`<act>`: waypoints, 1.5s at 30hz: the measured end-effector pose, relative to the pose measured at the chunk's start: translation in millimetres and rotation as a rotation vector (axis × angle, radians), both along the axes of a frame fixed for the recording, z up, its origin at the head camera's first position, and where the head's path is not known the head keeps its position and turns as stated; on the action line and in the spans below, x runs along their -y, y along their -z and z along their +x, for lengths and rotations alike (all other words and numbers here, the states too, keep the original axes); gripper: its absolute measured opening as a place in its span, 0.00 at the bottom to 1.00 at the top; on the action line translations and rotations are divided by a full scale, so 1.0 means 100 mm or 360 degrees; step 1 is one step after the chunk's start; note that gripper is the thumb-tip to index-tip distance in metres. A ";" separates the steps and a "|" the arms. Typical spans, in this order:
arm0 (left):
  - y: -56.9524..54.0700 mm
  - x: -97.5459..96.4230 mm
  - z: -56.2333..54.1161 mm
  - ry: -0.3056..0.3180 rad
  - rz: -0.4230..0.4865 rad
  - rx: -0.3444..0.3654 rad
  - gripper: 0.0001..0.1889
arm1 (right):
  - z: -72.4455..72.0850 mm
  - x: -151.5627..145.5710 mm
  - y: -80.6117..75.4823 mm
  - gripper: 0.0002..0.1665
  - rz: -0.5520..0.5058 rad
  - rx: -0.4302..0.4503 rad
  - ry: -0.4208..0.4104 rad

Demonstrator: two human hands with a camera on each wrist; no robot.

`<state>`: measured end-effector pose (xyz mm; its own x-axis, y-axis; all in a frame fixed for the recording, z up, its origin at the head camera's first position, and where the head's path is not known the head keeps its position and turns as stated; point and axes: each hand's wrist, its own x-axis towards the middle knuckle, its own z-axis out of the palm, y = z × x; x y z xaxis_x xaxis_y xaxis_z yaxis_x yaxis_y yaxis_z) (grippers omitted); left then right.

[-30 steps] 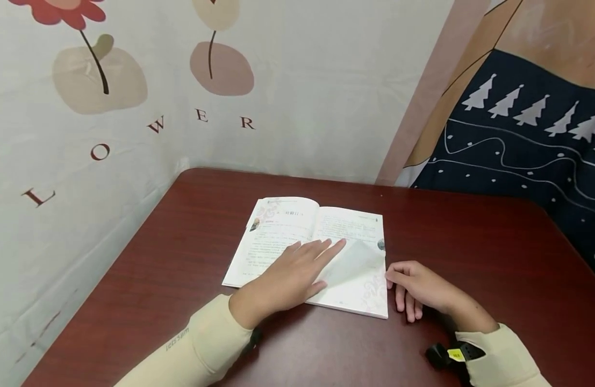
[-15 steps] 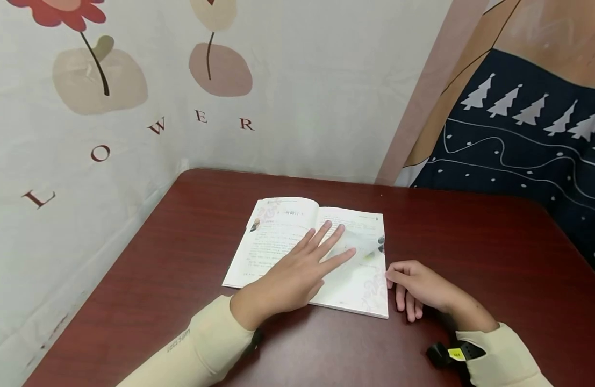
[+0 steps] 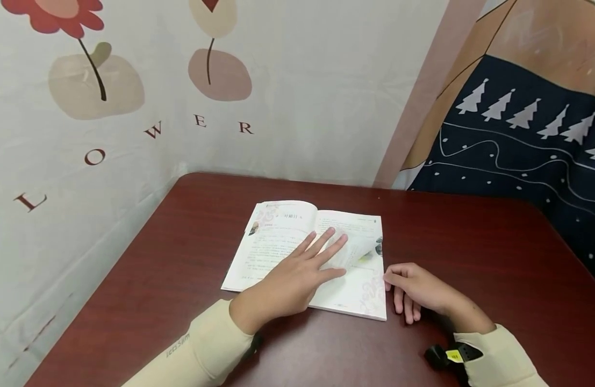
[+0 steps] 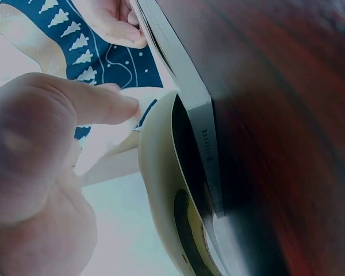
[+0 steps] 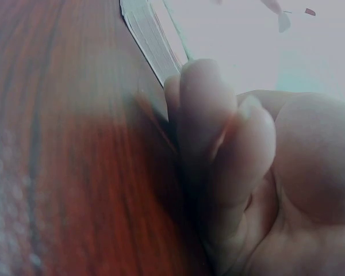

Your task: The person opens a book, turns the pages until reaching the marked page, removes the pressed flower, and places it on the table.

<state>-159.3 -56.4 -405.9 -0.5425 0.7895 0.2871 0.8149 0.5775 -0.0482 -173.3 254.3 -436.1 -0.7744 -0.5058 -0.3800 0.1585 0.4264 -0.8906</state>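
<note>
An open book (image 3: 273, 258) with printed white pages lies on the table. My left hand (image 3: 289, 282) reaches over its right-hand side, fingers spread and fairly straight. Just beyond these fingers a loose page (image 3: 357, 247) curves up off the book, its fold slanting across the sheet. In the left wrist view, the thumb (image 4: 103, 103) stands apart from the book's spine end (image 4: 204, 138). My right hand (image 3: 420, 287) rests on the table at the book's right edge, fingers loosely bent, tips close to the page block (image 5: 155, 40). Whether they touch it is hard to tell.
The dark red-brown table (image 3: 191, 226) extends around the book. Behind it hangs a pale curtain (image 3: 316, 107) with flower prints and letters. A navy cloth (image 3: 510, 145) with white trees hangs at the right. A black wrist device (image 3: 439, 356) sits on the right wrist.
The left hand's fingers have spread and shifted slightly. The page beyond them has curled further, showing a coloured patch beneath. The right hand has stayed in place.
</note>
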 end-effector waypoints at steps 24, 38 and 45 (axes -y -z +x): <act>-0.01 -0.03 0.01 -0.0079 -0.0244 0.0203 0.24 | 0.00 0.00 0.01 0.21 0.0010 -0.0019 -0.0008; 0.02 -0.01 0.03 -0.0231 -0.0298 0.0244 0.22 | -0.01 0.00 0.02 0.21 0.0014 -0.0016 -0.0008; 0.02 -0.02 0.04 -0.0319 -0.0314 0.0268 0.22 | 0.00 0.01 0.01 0.21 0.0007 -0.0023 -0.0008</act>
<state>-155.0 -54.3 -408.3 -0.7196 0.6937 0.0319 0.6921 0.7202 -0.0493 -173.8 253.8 -436.6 -0.7773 -0.5084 -0.3707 0.1431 0.4309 -0.8910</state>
